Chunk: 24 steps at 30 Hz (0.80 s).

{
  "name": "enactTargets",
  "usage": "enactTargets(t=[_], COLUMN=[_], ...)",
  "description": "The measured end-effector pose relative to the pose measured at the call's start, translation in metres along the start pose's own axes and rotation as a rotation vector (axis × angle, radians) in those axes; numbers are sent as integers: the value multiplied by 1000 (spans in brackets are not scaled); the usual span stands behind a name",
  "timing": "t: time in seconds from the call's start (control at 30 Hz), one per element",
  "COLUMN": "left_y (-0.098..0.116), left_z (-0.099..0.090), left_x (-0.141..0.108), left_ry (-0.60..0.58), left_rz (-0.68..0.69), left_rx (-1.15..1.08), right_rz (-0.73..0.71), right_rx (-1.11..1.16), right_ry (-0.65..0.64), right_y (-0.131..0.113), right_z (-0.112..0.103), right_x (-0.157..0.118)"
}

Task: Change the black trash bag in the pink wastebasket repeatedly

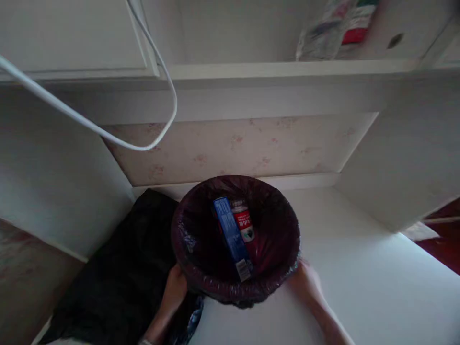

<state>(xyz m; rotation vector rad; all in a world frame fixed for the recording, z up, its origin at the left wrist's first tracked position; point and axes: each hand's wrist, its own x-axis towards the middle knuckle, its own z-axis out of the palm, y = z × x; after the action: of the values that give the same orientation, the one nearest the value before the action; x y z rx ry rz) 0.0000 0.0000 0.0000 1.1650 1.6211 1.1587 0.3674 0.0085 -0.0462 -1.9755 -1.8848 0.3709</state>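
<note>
A round trash bin (289, 258) lined with a dark purple plastic bag is held over a white surface. Inside it lie a long blue box (233, 235) and, beside that, a bottle with a red and white label (243, 221). My left hand (176, 283) grips the bin's lower left side, its fingers partly behind the bin. On the lower right side my right hand (304, 279) holds the bin too, slightly blurred, with its fingertips hidden by it.
Black fabric or a black bag (125, 268) lies on the left of the white surface (338, 268). A white cable (108, 135) hangs at upper left. Above are a shelf (273, 70) with packages and a cabinet door (72, 36). Panels stand at both sides.
</note>
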Motion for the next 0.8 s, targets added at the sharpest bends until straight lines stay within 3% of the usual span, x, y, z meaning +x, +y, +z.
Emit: enactTargets(t=[0.53,0.8], left_y=[-23,-14], left_z=[0,-20], left_x=[3,0], left_ry=[14,34], left_rz=[37,24], left_rx=[117,263], right_rz=[28,150], right_rx=[175,498], right_ry=[51,53], right_y=[1,-3], right_z=[5,-5], right_x=[-3,0])
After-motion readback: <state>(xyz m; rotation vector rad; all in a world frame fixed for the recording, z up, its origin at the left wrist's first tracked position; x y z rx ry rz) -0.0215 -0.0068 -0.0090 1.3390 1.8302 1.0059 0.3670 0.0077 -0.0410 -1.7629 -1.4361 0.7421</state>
